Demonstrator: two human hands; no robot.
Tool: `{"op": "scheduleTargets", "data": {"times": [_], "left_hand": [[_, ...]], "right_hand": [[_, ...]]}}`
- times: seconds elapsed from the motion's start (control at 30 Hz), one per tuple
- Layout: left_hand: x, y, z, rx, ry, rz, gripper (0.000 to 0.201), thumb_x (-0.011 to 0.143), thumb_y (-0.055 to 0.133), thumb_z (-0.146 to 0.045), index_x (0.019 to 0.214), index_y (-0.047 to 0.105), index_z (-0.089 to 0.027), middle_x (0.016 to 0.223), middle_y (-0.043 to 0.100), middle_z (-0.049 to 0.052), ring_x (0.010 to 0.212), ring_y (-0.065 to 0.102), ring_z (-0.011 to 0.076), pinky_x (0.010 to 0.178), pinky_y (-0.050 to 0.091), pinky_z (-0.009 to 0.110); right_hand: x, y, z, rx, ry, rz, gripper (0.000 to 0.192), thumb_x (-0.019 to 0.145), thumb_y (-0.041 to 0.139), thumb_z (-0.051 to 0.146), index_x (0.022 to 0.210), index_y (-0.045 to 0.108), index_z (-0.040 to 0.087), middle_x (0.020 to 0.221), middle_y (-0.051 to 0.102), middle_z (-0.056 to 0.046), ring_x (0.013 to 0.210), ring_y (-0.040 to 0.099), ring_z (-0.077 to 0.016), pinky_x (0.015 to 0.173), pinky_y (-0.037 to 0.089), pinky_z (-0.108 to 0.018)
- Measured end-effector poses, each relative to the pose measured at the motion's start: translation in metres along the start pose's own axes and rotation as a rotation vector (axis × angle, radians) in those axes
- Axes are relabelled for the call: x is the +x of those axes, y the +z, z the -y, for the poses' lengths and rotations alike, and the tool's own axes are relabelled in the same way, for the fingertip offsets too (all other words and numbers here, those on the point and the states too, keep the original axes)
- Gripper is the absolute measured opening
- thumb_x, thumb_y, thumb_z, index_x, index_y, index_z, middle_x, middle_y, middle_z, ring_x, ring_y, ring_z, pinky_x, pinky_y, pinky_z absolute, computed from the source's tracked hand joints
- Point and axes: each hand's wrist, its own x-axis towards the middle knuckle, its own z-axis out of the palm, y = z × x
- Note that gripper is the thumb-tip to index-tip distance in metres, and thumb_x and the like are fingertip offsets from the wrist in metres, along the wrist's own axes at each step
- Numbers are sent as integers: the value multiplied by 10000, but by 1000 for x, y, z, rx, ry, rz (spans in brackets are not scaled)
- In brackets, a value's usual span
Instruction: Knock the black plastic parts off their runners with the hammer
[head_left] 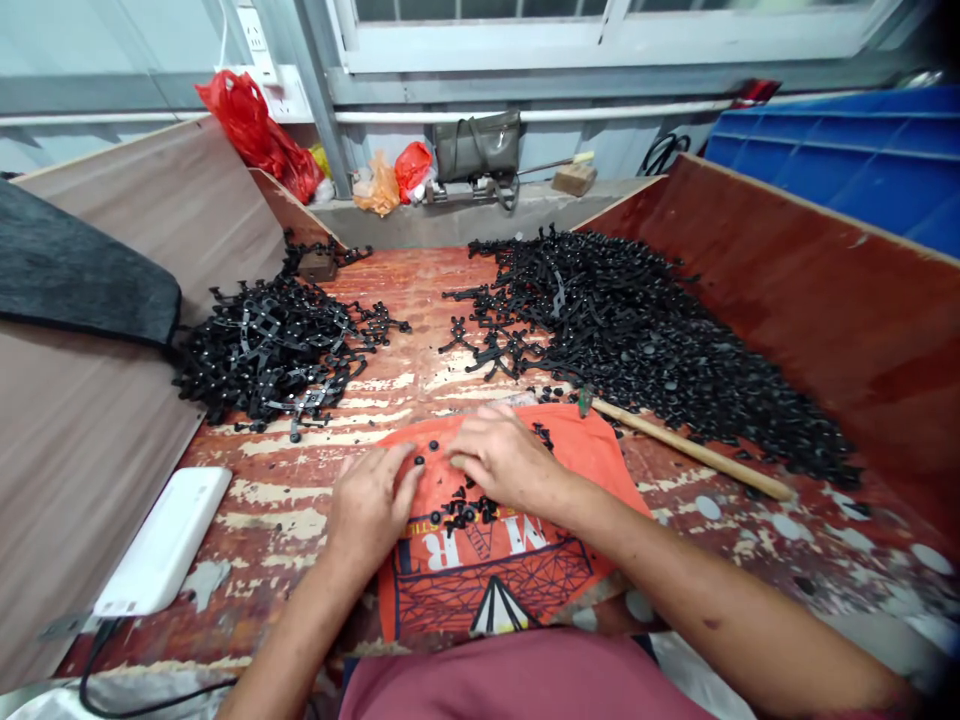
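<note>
Small black parts (469,514) loose on orange cloth (600,455). Round heads, short stems on some. Main cluster jumbled mid-cloth, mixed angles. One part at the left hand (367,495) fingertips, can't tell if gripped; another just beyond it, clear of the cluster. A few more toward the far right. Cloth spread flat, white lettering, dark line print.

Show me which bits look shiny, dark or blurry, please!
Head view: pale glints dot the left black heap; head view: the top-right corner beside the blue crate sinks into darkness; head view: small black pieces on the orange cloth show clearly enough, but the lower-right edge seems softer.
</note>
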Motion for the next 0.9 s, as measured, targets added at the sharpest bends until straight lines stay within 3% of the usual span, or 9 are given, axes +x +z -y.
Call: {"op": "scheduleTargets", "data": {"times": [0.1,0.17,0.37,0.47,0.53,0.77,0.9], "left_hand": [[7,6,-2,-36,-5,56,177,953,524,-277,980,682,-204,899,711,55,884,635,228,844,400,362],[7,8,-4,-77,1,95,170,946,529,-251,883,681,-206,864,707,43,855,635,215,827,408,349],[-5,-9,-20,-108,-17,76,167,938,544,-291,974,694,-226,898,685,53,879,621,214,824,401,344],[-9,-16,-35,-92,6,186,139,907,580,-277,939,713,-251,872,675,44,839,618,217,790,380,353],[-9,-16,-44,-37,-12,246,134,886,588,-241,914,719,-255,850,674,42,822,617,228,774,365,364],[3,-18,-52,75,-49,208,213,934,506,-267,823,681,-214,834,667,53,826,613,244,769,340,386],[16,-27,-51,185,-3,262,246,932,473,-255,833,693,-206,859,665,81,859,606,271,771,331,410]], "right_hand": [[-18,1,6,-3,-37,114,121,913,657,206,815,726,204,827,668,-26,836,510,-198,795,307,-335],[-26,2,9,-14,-19,122,140,910,645,172,795,723,189,812,656,-39,832,507,-204,795,302,-343],[-35,-7,15,-55,57,117,123,908,615,145,846,715,185,839,660,-54,852,499,-211,818,284,-365],[-33,-8,18,-62,50,111,97,891,630,158,895,716,204,856,672,-47,861,499,-216,822,276,-380],[-30,-5,19,-73,38,116,104,888,633,172,830,712,208,827,668,-46,853,498,-222,811,271,-387],[-22,4,9,-90,133,15,141,899,651,213,772,710,189,827,653,-54,857,499,-223,776,282,-372],[-23,-8,-8,-74,188,-49,101,932,631,197,935,730,218,899,668,-38,907,512,-211,815,302,-346]]}}
